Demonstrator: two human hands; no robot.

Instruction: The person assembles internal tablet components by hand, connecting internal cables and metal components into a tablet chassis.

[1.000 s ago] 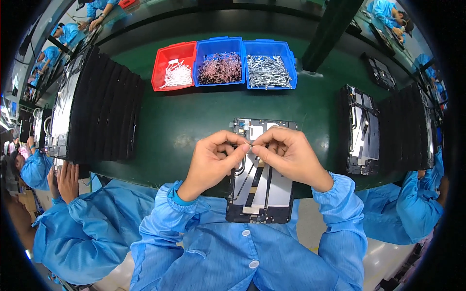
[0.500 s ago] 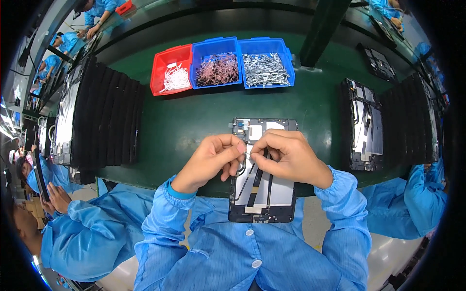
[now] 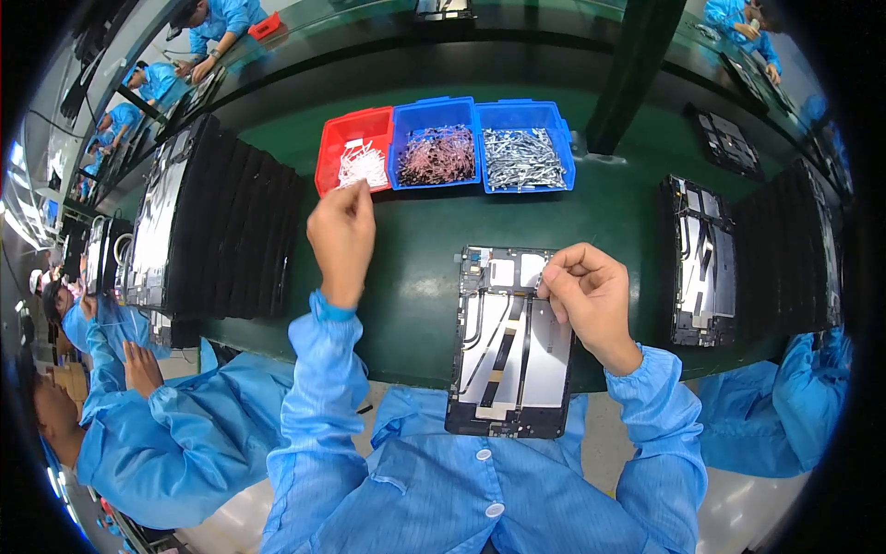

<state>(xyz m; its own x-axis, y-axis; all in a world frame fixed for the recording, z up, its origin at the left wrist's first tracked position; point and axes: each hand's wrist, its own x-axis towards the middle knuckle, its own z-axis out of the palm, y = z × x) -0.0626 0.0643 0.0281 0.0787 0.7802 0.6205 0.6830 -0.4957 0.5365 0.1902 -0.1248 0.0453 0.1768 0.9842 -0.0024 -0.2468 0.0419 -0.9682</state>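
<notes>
An opened tablet (image 3: 544,369) lies in front of me, its inner side up, with a black frame, silver panel and dark flat cables. Its lower end reaches past the bench's front edge. My right hand (image 3: 592,297) is closed in a pinch at the tablet's upper right; whatever is between the fingertips is too small to name. At the front of the red bin (image 3: 330,157), my left hand (image 3: 341,242) is raised with fingers pinched together. Small white strips (image 3: 362,166) lie in that bin just beyond the fingertips. I cannot make out what the left fingers hold.
Two blue bins (image 3: 526,109) hold pinkish-dark pieces (image 3: 437,155) and silvery strips (image 3: 524,159). Tall rows of tablets stand left (image 3: 221,222) and right (image 3: 780,245). A green post (image 3: 637,74) rises behind the bins. A co-worker (image 3: 185,429) sits close at my left.
My left hand has left the tablet and moved up and left to the red bin. The right hand has shifted right, away from the tablet's middle. The whole view has shifted slightly.
</notes>
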